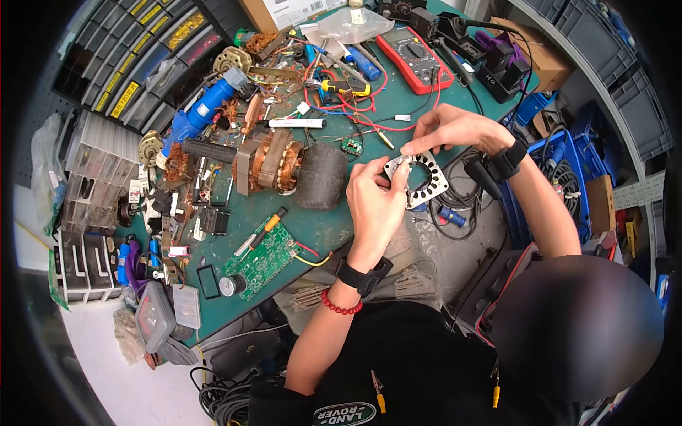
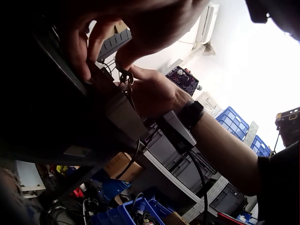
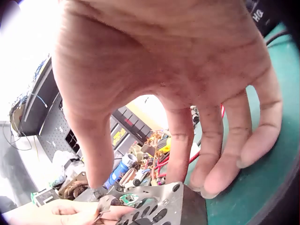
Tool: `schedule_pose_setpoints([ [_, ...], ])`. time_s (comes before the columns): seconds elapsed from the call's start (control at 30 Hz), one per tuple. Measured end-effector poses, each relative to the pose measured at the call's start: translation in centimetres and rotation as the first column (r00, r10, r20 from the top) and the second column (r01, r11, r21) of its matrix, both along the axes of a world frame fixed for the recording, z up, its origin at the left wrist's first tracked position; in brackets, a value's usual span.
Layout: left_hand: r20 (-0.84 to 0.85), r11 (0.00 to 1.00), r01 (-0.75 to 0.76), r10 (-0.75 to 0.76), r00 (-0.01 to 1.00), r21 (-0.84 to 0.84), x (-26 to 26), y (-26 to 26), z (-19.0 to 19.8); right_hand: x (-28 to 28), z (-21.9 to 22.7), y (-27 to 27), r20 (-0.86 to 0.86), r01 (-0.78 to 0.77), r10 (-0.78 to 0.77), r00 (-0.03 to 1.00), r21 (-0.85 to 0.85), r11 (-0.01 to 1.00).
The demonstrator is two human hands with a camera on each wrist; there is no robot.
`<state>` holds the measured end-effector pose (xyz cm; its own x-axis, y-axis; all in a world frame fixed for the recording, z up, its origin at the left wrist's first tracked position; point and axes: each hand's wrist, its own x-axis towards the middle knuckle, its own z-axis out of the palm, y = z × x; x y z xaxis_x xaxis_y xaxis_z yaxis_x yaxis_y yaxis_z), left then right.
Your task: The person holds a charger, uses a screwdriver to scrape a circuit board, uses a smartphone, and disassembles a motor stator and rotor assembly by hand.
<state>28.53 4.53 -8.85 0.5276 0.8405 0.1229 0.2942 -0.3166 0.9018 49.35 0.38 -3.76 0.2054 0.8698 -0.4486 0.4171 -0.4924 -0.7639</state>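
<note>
A pale square plate (image 1: 435,193) with a round opening ringed by dark slots is held up at the table's near right edge. The left hand (image 1: 376,206) grips its left side, thumb on the face. Around the top corner curl the thumb and fingers of the right hand (image 1: 458,129). The right wrist view shows the plate (image 3: 176,206) below the spread right hand (image 3: 164,70), a small bent metal piece (image 3: 104,206) by the thumb tip, and the left hand (image 3: 61,213) beyond. In the left wrist view both hands meet around thin metal parts, mostly in shadow.
On the green table (image 1: 323,238) lie a copper-wound motor core (image 1: 270,163), a dark cylinder (image 1: 321,176), a green circuit board (image 1: 263,259), a red multimeter (image 1: 415,58) and tangled wires. Blue crates (image 1: 568,206) stand at the right, drawer cabinets (image 1: 135,57) at the left.
</note>
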Motion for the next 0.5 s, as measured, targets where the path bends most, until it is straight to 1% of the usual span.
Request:
schedule_pose_setpoints([
  [0.07, -0.002, 1.0, -0.004, 0.004, 1.0, -0.023, 0.1, 0.0, 0.0, -0.1, 0.3, 0.7, 0.047, -0.068, 0.071, 0.996, -0.062, 0.996],
  [0.1, -0.001, 0.999, -0.015, 0.015, 1.0, -0.037, 0.1, 0.0, 0.0, -0.2, 1.2, 0.9, 0.054, -0.07, 0.077, 0.996, -0.128, 0.989],
  [0.13, 0.0, 0.999, -0.01, 0.01, 1.0, -0.047, 0.2, 0.0, 0.0, -0.1, 1.3, 1.2, 0.053, -0.064, 0.072, 0.996, -0.138, 0.988],
  [0.2, 0.027, 0.996, -0.014, 0.016, 0.999, -0.088, 0.2, 0.0, 0.1, 0.4, 1.2, 1.9, 0.047, -0.112, 0.126, 0.991, -0.221, 0.969],
  [0.23, 0.027, 0.995, -0.011, 0.014, 1.0, -0.099, 0.2, 0.0, 0.1, 0.6, 1.2, 2.2, 0.026, -0.149, 0.159, 0.987, -0.22, 0.964],
  [0.27, 0.031, 0.997, -0.011, 0.014, 0.999, -0.082, 0.2, -0.1, 0.0, 0.7, 1.3, 2.5, 0.025, -0.147, 0.156, 0.987, -0.23, 0.962],
  [0.37, 0.041, 0.997, -0.013, 0.016, 0.999, -0.074, 0.2, -0.2, 0.1, 0.9, 2.1, 3.7, -0.025, -0.223, 0.228, 0.973, -0.331, 0.917],
  [0.4, 0.048, 0.997, -0.013, 0.017, 0.999, -0.073, 0.2, -0.2, 0.0, 1.1, 2.0, 4.2, -0.027, -0.221, 0.226, 0.974, -0.338, 0.915],
  [0.47, 0.063, 0.996, -0.007, 0.012, 0.998, -0.089, 0.2, -0.1, -0.3, 1.5, 1.8, 5.1, -0.097, -0.332, 0.319, 0.943, -0.354, 0.875],
  [0.5, 0.08, 0.995, -0.001, 0.009, 0.997, -0.096, 0.2, -0.1, -0.4, 1.4, 1.6, 5.4, -0.13, -0.36, 0.336, 0.933, -0.299, 0.884],
])
